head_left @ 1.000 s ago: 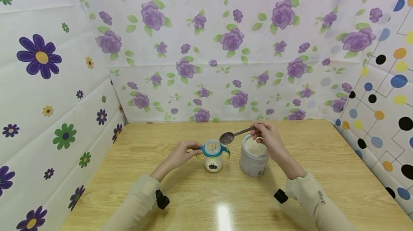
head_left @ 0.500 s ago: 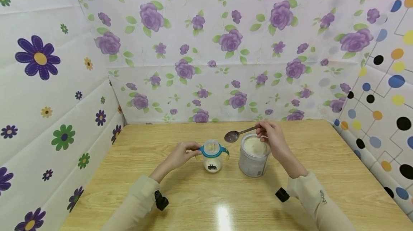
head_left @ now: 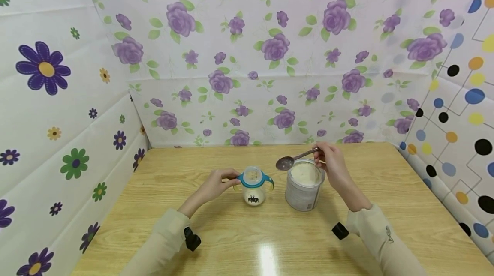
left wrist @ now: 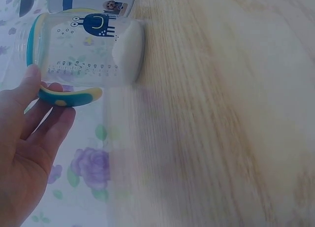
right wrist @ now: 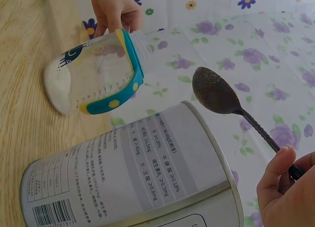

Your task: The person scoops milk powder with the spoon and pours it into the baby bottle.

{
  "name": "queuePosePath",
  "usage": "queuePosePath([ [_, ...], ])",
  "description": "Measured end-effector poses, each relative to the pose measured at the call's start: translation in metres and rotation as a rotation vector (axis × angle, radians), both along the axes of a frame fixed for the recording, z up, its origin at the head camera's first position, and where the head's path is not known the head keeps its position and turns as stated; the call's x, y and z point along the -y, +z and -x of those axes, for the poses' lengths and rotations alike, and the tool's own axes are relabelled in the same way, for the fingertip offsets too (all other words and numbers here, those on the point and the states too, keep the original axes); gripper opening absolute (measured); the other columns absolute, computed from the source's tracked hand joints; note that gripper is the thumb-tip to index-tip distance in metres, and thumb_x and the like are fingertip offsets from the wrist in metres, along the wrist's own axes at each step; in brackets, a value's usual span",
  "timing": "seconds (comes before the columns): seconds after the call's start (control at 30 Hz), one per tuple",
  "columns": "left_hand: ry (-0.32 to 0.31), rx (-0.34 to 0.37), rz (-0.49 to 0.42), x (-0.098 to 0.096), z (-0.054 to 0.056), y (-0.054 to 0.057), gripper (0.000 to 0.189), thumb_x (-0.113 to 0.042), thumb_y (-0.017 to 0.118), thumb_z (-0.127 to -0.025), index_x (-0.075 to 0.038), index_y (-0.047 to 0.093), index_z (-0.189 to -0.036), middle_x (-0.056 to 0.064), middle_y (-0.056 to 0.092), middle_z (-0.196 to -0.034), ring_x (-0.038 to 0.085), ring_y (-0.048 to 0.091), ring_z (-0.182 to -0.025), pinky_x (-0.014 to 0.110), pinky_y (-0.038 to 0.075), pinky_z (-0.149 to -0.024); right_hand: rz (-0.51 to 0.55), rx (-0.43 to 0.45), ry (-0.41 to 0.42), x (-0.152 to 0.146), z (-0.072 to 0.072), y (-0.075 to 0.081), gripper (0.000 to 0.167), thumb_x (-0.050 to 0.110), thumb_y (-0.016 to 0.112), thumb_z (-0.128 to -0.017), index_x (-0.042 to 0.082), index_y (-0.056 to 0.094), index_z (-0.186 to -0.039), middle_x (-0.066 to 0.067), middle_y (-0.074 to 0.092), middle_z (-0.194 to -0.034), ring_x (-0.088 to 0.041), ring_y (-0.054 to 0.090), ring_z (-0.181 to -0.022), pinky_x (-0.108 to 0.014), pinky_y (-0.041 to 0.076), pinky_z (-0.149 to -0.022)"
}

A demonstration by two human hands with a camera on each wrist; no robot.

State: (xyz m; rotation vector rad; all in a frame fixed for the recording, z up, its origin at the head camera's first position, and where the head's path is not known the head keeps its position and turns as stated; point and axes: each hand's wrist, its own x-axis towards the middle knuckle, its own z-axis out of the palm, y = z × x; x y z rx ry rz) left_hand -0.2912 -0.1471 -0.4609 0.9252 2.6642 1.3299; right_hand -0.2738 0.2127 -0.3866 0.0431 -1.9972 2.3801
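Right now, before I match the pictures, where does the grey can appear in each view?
Head: the can, right of centre, lower half.
Left wrist: the can, top left, cut off by the upper edge.
Right wrist: the can, large, lower left.
Shared landmark: the blue-collared bottle.

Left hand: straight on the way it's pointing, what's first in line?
The bottle's body, most likely: the left hand holds the near handle. If the bottle moved along with it, the can would probably be next, though depth is hard to judge.
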Motion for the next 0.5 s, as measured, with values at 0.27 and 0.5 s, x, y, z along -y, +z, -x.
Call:
queuePosePath([
  [0.27, -0.003, 0.000, -0.008, 0.001, 0.000, -0.001, 0.017, -0.026, 0.064, -0.093, -0.020, 0.071, -0.108, -0.001, 0.072, -0.103, 0.016, 0.068, -0.096, 0.025, 0.057, -0.078, -0.028, -0.032, -0.038, -0.004, 0.002, 0.002, 0.025, 0.019, 0.041, -0.104, 0.009, 0.061, -0.091, 0.006, 0.054, -0.066, -0.004, 0.048, -0.055, -0.016, 0.041, -0.049],
  [0.5, -0.007, 0.003, -0.008, 0.001, 0.000, 0.000, 0.017, -0.027, 0.064, -0.093, -0.021, 0.071, -0.107, -0.002, 0.072, -0.102, 0.015, 0.068, -0.095, 0.025, 0.057, -0.079, -0.075, -0.093, -0.083, -0.010, 0.002, 0.002, 0.026, 0.019, 0.040, -0.104, 0.004, 0.057, -0.090, 0.005, 0.052, -0.065, -0.004, 0.046, -0.054, -0.015, 0.041, -0.047],
])
